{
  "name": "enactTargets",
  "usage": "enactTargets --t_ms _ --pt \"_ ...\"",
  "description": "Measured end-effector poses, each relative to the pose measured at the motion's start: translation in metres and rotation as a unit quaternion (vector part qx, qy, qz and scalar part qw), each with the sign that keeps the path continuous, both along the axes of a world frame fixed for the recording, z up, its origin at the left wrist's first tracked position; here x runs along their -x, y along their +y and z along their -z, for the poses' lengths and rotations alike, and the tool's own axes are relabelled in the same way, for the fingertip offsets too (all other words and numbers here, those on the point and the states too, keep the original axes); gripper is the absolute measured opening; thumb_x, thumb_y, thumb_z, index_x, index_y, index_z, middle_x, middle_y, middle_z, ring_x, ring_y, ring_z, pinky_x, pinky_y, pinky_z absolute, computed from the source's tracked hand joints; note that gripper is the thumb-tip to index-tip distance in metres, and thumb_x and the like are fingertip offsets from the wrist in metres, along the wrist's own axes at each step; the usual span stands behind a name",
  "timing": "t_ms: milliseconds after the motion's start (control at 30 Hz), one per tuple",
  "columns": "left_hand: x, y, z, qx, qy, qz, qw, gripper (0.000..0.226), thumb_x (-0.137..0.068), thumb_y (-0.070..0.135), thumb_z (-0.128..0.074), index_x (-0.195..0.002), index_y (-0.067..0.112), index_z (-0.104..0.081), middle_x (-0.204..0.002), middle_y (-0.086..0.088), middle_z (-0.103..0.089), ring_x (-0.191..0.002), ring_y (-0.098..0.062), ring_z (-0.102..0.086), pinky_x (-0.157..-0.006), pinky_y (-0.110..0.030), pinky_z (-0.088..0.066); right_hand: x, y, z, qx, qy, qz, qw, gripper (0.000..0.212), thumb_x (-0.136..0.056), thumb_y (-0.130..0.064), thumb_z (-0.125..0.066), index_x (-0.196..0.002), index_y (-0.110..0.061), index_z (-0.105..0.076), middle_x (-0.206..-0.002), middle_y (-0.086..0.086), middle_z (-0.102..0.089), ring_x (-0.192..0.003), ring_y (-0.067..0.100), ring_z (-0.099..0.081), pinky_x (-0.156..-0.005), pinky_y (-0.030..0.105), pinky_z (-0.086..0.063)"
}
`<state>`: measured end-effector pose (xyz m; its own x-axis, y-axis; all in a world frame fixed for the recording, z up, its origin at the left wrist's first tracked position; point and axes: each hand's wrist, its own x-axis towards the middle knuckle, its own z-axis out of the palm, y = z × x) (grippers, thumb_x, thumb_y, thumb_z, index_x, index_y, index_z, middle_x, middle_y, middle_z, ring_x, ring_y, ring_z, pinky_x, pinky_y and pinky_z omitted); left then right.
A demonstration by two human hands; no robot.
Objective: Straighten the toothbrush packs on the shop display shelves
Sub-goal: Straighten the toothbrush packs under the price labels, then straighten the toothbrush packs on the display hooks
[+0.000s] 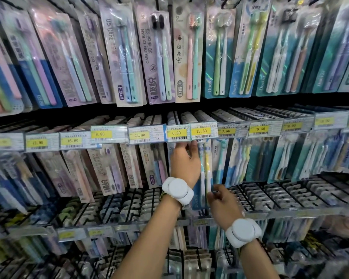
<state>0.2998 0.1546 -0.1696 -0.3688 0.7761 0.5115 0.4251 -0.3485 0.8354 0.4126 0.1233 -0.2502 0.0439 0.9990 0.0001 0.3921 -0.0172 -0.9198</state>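
The left hand (184, 164) reaches up into the middle row of the display, fingers extended and slightly spread, their tips tucked under the strip of yellow price labels (201, 131) at the tags marked 6.80 and 15.60. Its palm side lies against the upper part of a clear-blistered blue card pack holding a teal and a yellow toothbrush (207, 170), and the thumb side presses on the pack's left edge; whether the fingers curl behind the card cannot be told. The right hand (224, 204) is lower, fingers bent into a pinch at the bottom right corner of the same pack, thumb and forefinger closed on its lower edge. So the pack hangs between the two hands, the left at its top, the right at its foot, standing nearly upright and just forward of its neighbours. Each wrist carries a white rounded plastic band (177, 190).

Left of the held pack hang pale beige and brown toothbrush packs (151, 168), leaning; right of it hang teal-and-blue "Doctor" packs (256, 158). Above, the top row of long toothbrush packs (159, 57) fans outward. Below the hands, black wire hooks (280, 194) jut forward loaded with further packs.
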Motion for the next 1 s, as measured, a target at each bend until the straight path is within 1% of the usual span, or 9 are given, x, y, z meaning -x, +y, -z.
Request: enactTargets --t_ms 100,167,333,500,733,833,933,967,1000 --pt "-0.001 -0.007 0.004 0.0 0.056 -0.04 0.998 0.018 -0.104 0.023 -0.05 -0.1 0.008 -0.059 -0.082 -0.008 -0.066 -0.07 -0.018 -0.057 -0.068 -0.025 -0.032 0.005 0.008 0.001 0.003 0.002 0.0 1.0 0.04 -0.101 -0.022 -0.049 -0.14 -0.013 -0.049 -0.13 0.011 -0.062 -0.105 0.027 -0.061 -0.088 0.036 -0.05" --pt "0.002 -0.012 0.012 -0.002 0.082 -0.033 0.996 0.014 -0.102 0.017 -0.051 -0.109 0.01 -0.061 -0.081 -0.008 -0.068 -0.071 -0.023 -0.062 -0.066 -0.029 -0.038 0.009 0.013 0.0 0.006 0.018 0.008 1.0 0.038 -0.1 -0.02 -0.05 -0.138 -0.013 -0.05 -0.125 0.011 -0.064 -0.102 0.027 -0.061 -0.084 0.033 -0.047" --pt "0.017 -0.027 0.033 0.039 0.079 -0.02 0.996 0.033 -0.1 0.016 -0.054 -0.132 0.011 -0.061 -0.111 0.0 -0.072 -0.098 -0.014 -0.066 -0.086 -0.024 -0.052 0.02 0.033 0.015 -0.006 0.012 0.024 1.0 0.014 -0.091 -0.023 -0.051 -0.093 -0.036 -0.05 -0.083 -0.009 -0.05 -0.087 0.022 -0.049 -0.079 0.039 -0.043" --pt "0.045 -0.038 0.048 0.05 0.063 -0.041 0.996 0.018 -0.101 0.02 -0.056 -0.115 0.015 -0.065 -0.094 0.011 -0.068 -0.082 -0.005 -0.063 -0.078 -0.027 -0.056 0.035 0.034 0.002 0.005 0.029 0.035 0.999 0.035 -0.098 -0.008 -0.049 -0.133 -0.006 -0.051 -0.108 0.013 -0.059 -0.089 0.023 -0.052 -0.079 0.031 -0.041" --pt "0.094 -0.049 0.066 0.072 0.04 -0.103 0.991 0.012 -0.098 0.015 -0.058 -0.107 0.013 -0.066 -0.088 0.005 -0.068 -0.084 -0.015 -0.066 -0.074 -0.025 -0.051 0.047 0.042 0.002 0.027 0.073 0.059 0.995 0.038 -0.1 -0.021 -0.053 -0.135 -0.006 -0.052 -0.118 0.017 -0.065 -0.094 0.03 -0.057 -0.087 0.034 -0.045" --pt "0.118 -0.053 0.076 0.083 0.036 -0.134 0.987 0.011 -0.096 0.012 -0.06 -0.106 0.012 -0.065 -0.09 0.0 -0.07 -0.085 -0.02 -0.067 -0.074 -0.027 -0.053 0.051 0.034 0.007 0.038 0.088 0.078 0.992 0.033 -0.099 -0.03 -0.055 -0.114 -0.001 -0.063 -0.1 0.021 -0.067 -0.088 0.033 -0.061 -0.083 0.038 -0.048" --pt "0.136 -0.057 0.081 0.111 0.039 -0.148 0.982 0.011 -0.096 0.013 -0.06 -0.106 0.012 -0.065 -0.09 -0.001 -0.07 -0.085 -0.021 -0.067 -0.073 -0.026 -0.051 0.057 0.025 0.013 0.049 0.11 0.101 0.988 0.035 -0.099 -0.018 -0.055 -0.1 0.016 -0.062 -0.082 0.032 -0.064 -0.074 0.038 -0.062 -0.081 0.04 -0.054" --pt "0.142 -0.057 0.083 0.115 0.039 -0.154 0.981 0.012 -0.095 0.014 -0.061 -0.107 0.013 -0.065 -0.092 -0.001 -0.071 -0.086 -0.021 -0.068 -0.074 -0.027 -0.052 0.059 0.023 0.015 0.05 0.111 0.118 0.985 0.029 -0.098 -0.013 -0.055 -0.095 0.015 -0.061 -0.07 0.026 -0.059 -0.063 0.034 -0.057 -0.064 0.033 -0.048" --pt "0.146 -0.058 0.084 0.116 0.041 -0.162 0.979 0.013 -0.095 0.016 -0.062 -0.107 0.014 -0.065 -0.094 -0.002 -0.071 -0.087 -0.021 -0.068 -0.075 -0.027 -0.053 0.062 0.02 0.015 0.044 0.111 0.138 0.983 0.02 -0.096 -0.01 -0.055 -0.089 0.008 -0.058 -0.063 0.018 -0.053 -0.057 0.028 -0.051 -0.062 0.028 -0.033"
